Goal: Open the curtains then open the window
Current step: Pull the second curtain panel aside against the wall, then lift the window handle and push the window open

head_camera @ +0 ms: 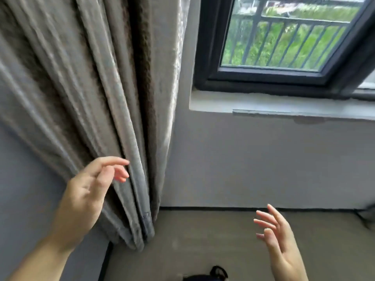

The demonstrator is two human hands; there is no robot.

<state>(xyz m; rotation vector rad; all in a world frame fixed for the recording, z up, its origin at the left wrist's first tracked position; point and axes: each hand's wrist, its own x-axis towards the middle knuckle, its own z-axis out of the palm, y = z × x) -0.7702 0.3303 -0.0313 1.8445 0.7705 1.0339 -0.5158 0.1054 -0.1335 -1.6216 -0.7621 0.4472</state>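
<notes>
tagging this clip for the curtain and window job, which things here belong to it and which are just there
Part of the job:
curtain, gathered to the left
window with dark frame
left hand, open, by the curtain folds
right hand, open, holding nothing

Just there:
window sill
railing outside
dark object at the bottom edge

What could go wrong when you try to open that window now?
The curtain is bunched to the left, but neither the left hand nor the right hand holds it, so its folds might swing back toward the glass. The window has metal bars just outside, which could block a sash that swings outward. No handle shows here, so the reach may be a fumble.
</notes>
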